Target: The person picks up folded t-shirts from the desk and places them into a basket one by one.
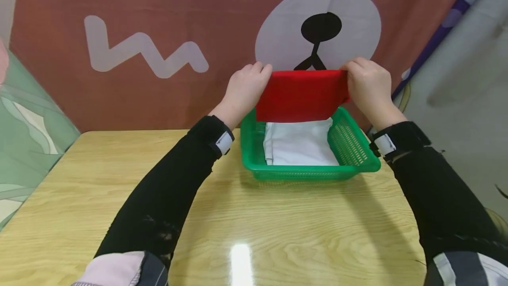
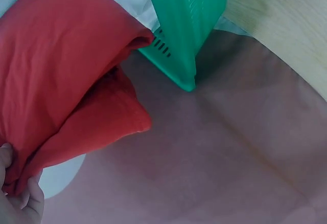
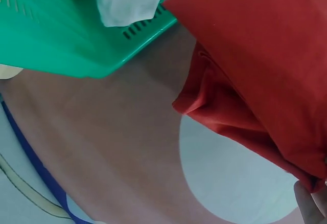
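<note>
A folded red cloth (image 1: 301, 96) hangs above the back part of a green plastic basket (image 1: 305, 172), held up between both hands. My left hand (image 1: 248, 86) pinches its upper left corner, and my right hand (image 1: 368, 84) pinches the upper right one. Inside the basket lies a folded white cloth (image 1: 299, 144), partly covered from view by the red one. Both wrist views show the red cloth (image 2: 66, 65) doubled over in layers, its lower folds hanging loose. Fingertips (image 3: 308, 203) grip its edge at the corner of the right wrist view.
The basket stands on a light wooden table (image 1: 206, 228), near its far edge. Behind the table hangs a brown curtain (image 1: 158, 100) with a cartoon bear face. Pale grey fabric (image 1: 460, 78) hangs on the right, and a green patterned cloth (image 1: 28, 131) is at the left.
</note>
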`<action>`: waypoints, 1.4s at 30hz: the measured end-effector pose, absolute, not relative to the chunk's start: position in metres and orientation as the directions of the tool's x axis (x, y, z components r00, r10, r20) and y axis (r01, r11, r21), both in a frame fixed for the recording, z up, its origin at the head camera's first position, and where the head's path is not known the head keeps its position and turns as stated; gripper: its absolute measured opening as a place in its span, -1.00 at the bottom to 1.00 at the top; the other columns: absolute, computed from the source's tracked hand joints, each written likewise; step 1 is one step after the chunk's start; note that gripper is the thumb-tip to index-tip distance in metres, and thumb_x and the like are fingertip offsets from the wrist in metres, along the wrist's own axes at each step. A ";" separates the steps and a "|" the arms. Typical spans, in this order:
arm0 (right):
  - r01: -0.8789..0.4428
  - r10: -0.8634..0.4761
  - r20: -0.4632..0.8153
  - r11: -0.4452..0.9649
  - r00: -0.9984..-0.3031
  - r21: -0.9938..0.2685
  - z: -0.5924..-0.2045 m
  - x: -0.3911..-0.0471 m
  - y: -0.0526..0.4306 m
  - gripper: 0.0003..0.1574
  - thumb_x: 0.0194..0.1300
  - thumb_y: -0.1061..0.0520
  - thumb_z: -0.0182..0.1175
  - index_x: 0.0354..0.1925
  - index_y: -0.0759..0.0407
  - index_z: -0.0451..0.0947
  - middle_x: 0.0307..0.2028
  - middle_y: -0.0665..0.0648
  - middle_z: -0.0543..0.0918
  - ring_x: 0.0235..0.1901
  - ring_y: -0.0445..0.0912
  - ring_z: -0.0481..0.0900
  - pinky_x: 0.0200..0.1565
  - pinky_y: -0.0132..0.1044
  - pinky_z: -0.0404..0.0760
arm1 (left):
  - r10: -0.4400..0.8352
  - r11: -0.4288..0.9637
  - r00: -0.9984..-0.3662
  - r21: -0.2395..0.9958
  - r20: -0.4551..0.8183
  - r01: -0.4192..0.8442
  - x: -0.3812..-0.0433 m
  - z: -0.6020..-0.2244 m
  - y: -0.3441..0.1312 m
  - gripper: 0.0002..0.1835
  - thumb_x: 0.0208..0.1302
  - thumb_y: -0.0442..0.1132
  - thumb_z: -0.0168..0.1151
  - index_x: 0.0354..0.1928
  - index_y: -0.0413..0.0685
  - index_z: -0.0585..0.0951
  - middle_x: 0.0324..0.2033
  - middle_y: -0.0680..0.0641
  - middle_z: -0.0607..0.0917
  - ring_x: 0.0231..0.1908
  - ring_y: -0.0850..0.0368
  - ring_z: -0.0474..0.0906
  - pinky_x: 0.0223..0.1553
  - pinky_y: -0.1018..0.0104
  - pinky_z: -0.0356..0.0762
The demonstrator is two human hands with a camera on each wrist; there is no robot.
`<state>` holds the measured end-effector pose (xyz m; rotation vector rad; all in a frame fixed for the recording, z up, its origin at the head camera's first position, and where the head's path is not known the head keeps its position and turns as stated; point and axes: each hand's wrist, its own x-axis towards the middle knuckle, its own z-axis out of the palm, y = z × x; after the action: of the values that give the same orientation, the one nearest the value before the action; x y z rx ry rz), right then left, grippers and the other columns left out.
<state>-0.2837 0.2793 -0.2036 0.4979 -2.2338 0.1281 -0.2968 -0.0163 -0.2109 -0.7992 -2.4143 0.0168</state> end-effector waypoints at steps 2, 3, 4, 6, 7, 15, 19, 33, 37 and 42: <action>-0.396 -0.313 0.752 0.915 -0.580 0.076 -0.205 -0.285 0.280 -0.61 0.48 0.14 -0.07 -0.14 0.34 0.64 -0.19 0.31 0.65 -0.25 0.18 0.59 -0.01 0.10 0.59 | 0.546 0.820 -0.652 -0.179 0.527 0.543 -0.299 -0.212 -0.016 -0.47 0.15 -0.16 0.43 0.12 -0.10 0.45 0.01 -0.12 0.61 -0.09 -0.01 0.56 0.03 0.21 0.56; -0.397 -0.315 0.754 0.914 -0.577 0.079 -0.206 -0.286 0.281 -0.61 0.48 0.13 -0.06 -0.13 0.34 0.64 -0.19 0.31 0.66 -0.25 0.19 0.59 -0.01 0.10 0.59 | 0.545 0.821 -0.656 -0.176 0.522 0.543 -0.300 -0.213 -0.015 -0.47 0.16 -0.15 0.42 0.13 -0.10 0.45 0.02 -0.12 0.61 -0.08 -0.01 0.56 0.04 0.22 0.56; -0.398 -0.318 0.756 0.914 -0.572 0.082 -0.206 -0.287 0.282 -0.61 0.47 0.13 -0.06 -0.13 0.34 0.64 -0.18 0.31 0.66 -0.25 0.19 0.59 -0.01 0.10 0.59 | 0.544 0.821 -0.657 -0.172 0.522 0.544 -0.301 -0.213 -0.015 -0.47 0.16 -0.15 0.42 0.13 -0.09 0.45 0.02 -0.12 0.61 -0.08 -0.01 0.56 0.04 0.22 0.56; -0.401 -0.322 0.763 0.912 -0.560 0.091 -0.208 -0.288 0.283 -0.62 0.47 0.13 -0.06 -0.13 0.34 0.64 -0.18 0.31 0.66 -0.25 0.19 0.59 -0.02 0.10 0.59 | 0.542 0.823 -0.661 -0.167 0.520 0.543 -0.303 -0.214 -0.014 -0.46 0.16 -0.14 0.42 0.14 -0.09 0.44 0.02 -0.12 0.60 -0.07 -0.01 0.56 0.04 0.23 0.55; -0.404 -0.325 0.769 0.910 -0.551 0.096 -0.208 -0.289 0.284 -0.62 0.47 0.13 -0.05 -0.13 0.34 0.64 -0.18 0.31 0.66 -0.25 0.19 0.60 -0.02 0.10 0.59 | 0.540 0.823 -0.663 -0.164 0.518 0.543 -0.303 -0.215 -0.013 -0.46 0.16 -0.14 0.42 0.14 -0.09 0.44 0.03 -0.12 0.60 -0.07 -0.01 0.56 0.05 0.23 0.55; -0.417 -0.325 0.794 0.903 -0.514 0.100 -0.215 -0.294 0.287 -0.64 0.47 0.15 -0.04 -0.13 0.33 0.64 -0.16 0.29 0.66 -0.23 0.17 0.61 0.00 0.06 0.59 | 0.528 0.826 -0.673 -0.131 0.518 0.548 -0.309 -0.221 -0.010 -0.42 0.14 -0.13 0.44 0.16 -0.09 0.43 0.02 -0.12 0.59 -0.06 0.00 0.56 0.07 0.25 0.53; -0.428 -0.334 0.812 0.896 -0.478 0.116 -0.220 -0.297 0.288 -0.64 0.49 0.17 -0.05 -0.14 0.33 0.64 -0.17 0.28 0.67 -0.23 0.15 0.62 -0.02 0.04 0.60 | 0.524 0.827 -0.663 -0.134 0.534 0.546 -0.310 -0.223 -0.009 -0.44 0.14 -0.14 0.43 0.15 -0.10 0.44 0.01 -0.13 0.59 -0.06 -0.01 0.56 0.07 0.24 0.53; -0.430 -0.335 0.862 0.889 -0.379 0.157 -0.220 -0.299 0.293 -0.69 0.48 0.19 0.00 -0.14 0.32 0.65 -0.13 0.28 0.68 -0.20 0.18 0.63 -0.02 0.05 0.60 | 0.480 0.830 -0.619 -0.094 0.622 0.550 -0.313 -0.222 -0.005 -0.47 0.16 -0.11 0.41 0.13 -0.09 0.47 0.01 -0.12 0.60 -0.07 0.00 0.56 0.09 0.27 0.51; -0.434 -0.328 0.877 0.887 -0.352 0.158 -0.217 -0.301 0.293 -0.69 0.49 0.20 0.00 -0.16 0.32 0.65 -0.14 0.28 0.69 -0.21 0.19 0.63 -0.03 0.05 0.61 | 0.462 0.837 -0.624 -0.077 0.630 0.542 -0.313 -0.219 -0.003 -0.45 0.16 -0.11 0.41 0.16 -0.08 0.46 0.02 -0.11 0.60 -0.05 0.01 0.55 0.11 0.29 0.49; -0.437 -0.330 0.877 0.885 -0.349 0.159 -0.219 -0.303 0.292 -0.69 0.49 0.21 -0.02 -0.17 0.33 0.65 -0.15 0.28 0.68 -0.22 0.18 0.63 -0.04 0.04 0.62 | 0.450 0.841 -0.643 -0.052 0.620 0.539 -0.313 -0.220 -0.002 -0.43 0.13 -0.11 0.43 0.16 -0.07 0.45 0.03 -0.11 0.58 -0.04 0.00 0.54 0.11 0.28 0.49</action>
<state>-0.3035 0.2923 -0.2193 0.5606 -1.9653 0.1229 -0.3129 -0.0023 -0.2199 -0.7183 -2.3724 -0.1811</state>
